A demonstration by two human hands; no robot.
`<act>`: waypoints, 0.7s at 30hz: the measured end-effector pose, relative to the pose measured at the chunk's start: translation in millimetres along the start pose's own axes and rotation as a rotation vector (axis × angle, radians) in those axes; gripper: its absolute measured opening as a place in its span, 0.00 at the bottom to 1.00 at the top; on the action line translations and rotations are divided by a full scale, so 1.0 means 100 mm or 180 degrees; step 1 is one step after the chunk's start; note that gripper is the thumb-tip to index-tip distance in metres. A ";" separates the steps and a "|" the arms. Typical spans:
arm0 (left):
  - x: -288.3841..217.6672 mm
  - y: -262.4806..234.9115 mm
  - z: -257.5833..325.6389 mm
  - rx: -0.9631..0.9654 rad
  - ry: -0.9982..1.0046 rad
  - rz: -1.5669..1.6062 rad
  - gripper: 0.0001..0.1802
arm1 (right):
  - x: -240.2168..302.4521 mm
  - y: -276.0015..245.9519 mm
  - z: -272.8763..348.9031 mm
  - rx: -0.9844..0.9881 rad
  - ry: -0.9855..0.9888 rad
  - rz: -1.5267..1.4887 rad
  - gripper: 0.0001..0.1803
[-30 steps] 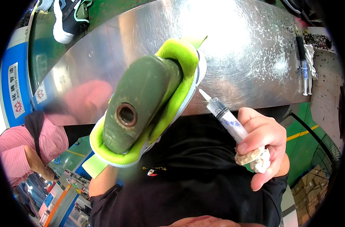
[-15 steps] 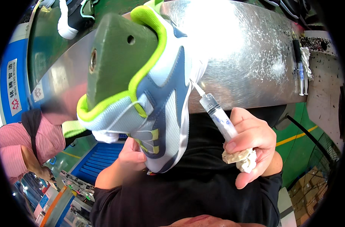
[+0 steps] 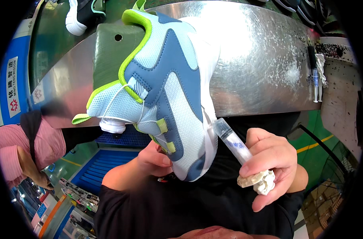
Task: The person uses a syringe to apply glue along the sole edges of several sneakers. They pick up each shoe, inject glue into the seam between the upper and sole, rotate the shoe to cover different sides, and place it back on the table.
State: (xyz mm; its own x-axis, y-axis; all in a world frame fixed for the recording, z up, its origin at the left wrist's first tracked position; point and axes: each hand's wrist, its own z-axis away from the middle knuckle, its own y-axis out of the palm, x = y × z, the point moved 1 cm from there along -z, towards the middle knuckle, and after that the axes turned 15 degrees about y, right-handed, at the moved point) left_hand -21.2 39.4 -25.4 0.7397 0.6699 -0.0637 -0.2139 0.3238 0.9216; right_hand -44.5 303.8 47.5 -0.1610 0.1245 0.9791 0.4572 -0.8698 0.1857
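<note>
A blue, white and lime-edged sneaker is tilted before me with its toe pointing down toward my body. Inside its collar sits a green shoe last with a hole in it. My left hand grips the shoe near the toe, its fingers partly behind the upper. Between the fingers of my right hand is a clear syringe, its tip end against the edge of the white sole. That tip is hard to make out. A crumpled whitish wad is also held in the right hand.
Beyond the shoe lies a scratched metal tabletop. Another syringe and a black pen-like tool rest at its right end. Dark shoes stand at the far right, a black-and-white one far left. Another person in pink is at left.
The shoe has rolled to show more of its side, and its toe has shifted right. My right hand has moved slightly right and down with the syringe, which now meets the sole nearer the toe.
</note>
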 end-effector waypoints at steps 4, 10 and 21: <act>0.03 0.07 -0.04 -0.0160 -0.0170 0.0075 0.41 | 0.16 -0.02 0.09 0.0143 0.0298 0.0018 0.28; 0.13 0.09 -0.20 0.0361 -0.0186 0.0464 0.35 | 0.39 -0.02 0.30 0.0193 0.0771 0.0119 0.28; 0.34 0.13 -0.56 0.0650 -0.0579 -0.0191 0.23 | 0.74 -0.01 0.67 -0.0113 0.1077 0.0798 0.28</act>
State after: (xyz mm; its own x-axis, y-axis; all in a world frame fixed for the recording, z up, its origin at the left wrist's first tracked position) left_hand -34.7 103.8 -36.9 0.8535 0.5166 -0.0678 -0.0468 0.2056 0.9775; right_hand 1.4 345.7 125.0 -0.3295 -0.2518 0.9100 0.4892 -0.8699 -0.0636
